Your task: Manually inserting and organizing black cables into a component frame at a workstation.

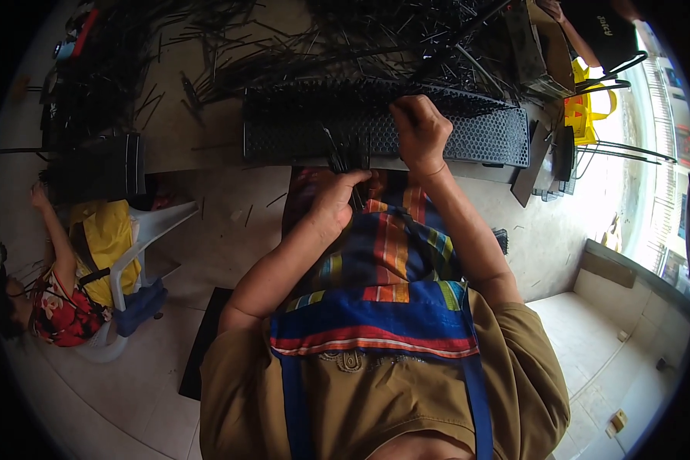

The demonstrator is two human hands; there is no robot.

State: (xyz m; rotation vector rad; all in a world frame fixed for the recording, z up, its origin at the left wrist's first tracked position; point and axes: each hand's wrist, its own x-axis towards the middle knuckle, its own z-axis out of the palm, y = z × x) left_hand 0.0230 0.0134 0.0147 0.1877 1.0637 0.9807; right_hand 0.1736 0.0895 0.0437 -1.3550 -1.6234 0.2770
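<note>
- Your left hand (337, 198) is wrapping around a bundle of thin black sticks (348, 159), thumb and fingers pressing it together at the panel's near edge.
- Your right hand (424, 138) is hovering over the panel with its fingers curled tightly in; whether they are pinching a stick is not clear, since the fingertips are turning away from view.
- Between you and the far clutter, the honeycomb panel (479, 142) is lying lengthwise along the table's front edge.
- You seem to be setting sticks into its holes, judging by the bristly row (314, 93) that is standing along its far side.
- Your next move is probably calling for one stick from the bundle, lined up with a hole and pressed in straight.
- Rows of small holes are giving the long, dark panel a mesh-like face, while the bundle is looking slim, stiff and slightly splayed at the top.
- Beyond it, loose sticks (215, 50) are crisscrossing in a spiky heap on the smooth, pale table (169, 142).
- Striped woven cloth is forming your apron (376, 326), its folds hanging below the table edge.
- Farther right, a glossy yellow bag (581, 119) is standing out; at left, a co-worker (61, 307) is sitting on a white plastic chair (134, 257).
</note>
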